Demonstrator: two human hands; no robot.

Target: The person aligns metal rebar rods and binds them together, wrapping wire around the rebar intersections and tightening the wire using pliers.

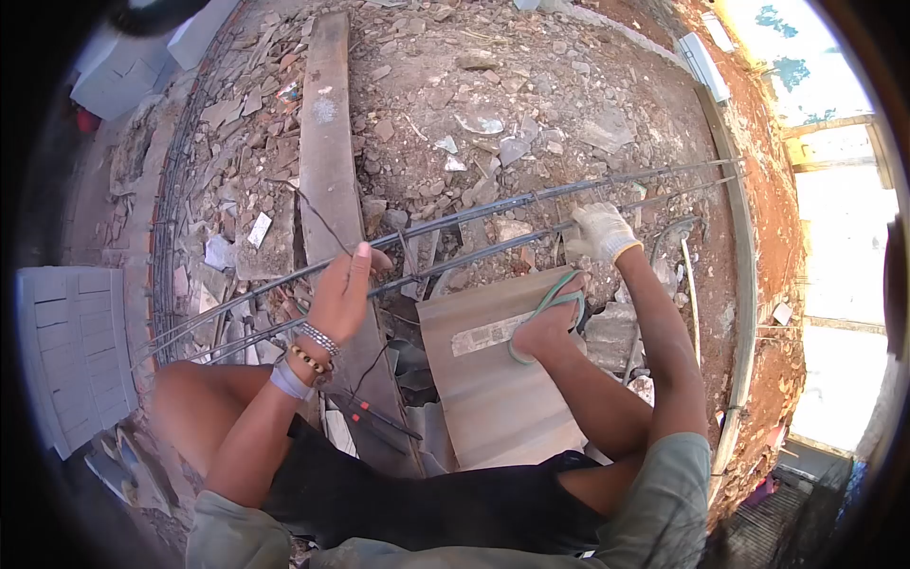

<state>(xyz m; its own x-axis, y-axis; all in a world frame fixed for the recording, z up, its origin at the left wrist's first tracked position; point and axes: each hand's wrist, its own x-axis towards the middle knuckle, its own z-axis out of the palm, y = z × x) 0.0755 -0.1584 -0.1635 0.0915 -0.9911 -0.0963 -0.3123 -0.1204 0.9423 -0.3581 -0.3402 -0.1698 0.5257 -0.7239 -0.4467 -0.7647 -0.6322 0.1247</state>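
A long frame of steel rebar (493,207), joined by thin stirrups, crosses in front of me above the rubble. My left hand (343,296), bare and wearing bracelets, is at the frame's left half. Its thumb points up and its fingers close around a thin dark bent wire (320,216) that sticks out toward the upper left; part of the fingers is hidden. In a pale knit glove, my right hand (603,233) is closed on the nearer rebar toward the right end. A dark tool with red-orange marks (389,419) lies between my legs.
A wooden plank (327,123) runs away from me under the rebar. My sandalled foot (550,318) rests on a corrugated sheet (493,398). Broken rubble (455,95) covers the ground. Grey blocks (76,346) stand left, beside more rebar (175,190); a timber edge (744,360) lies right.
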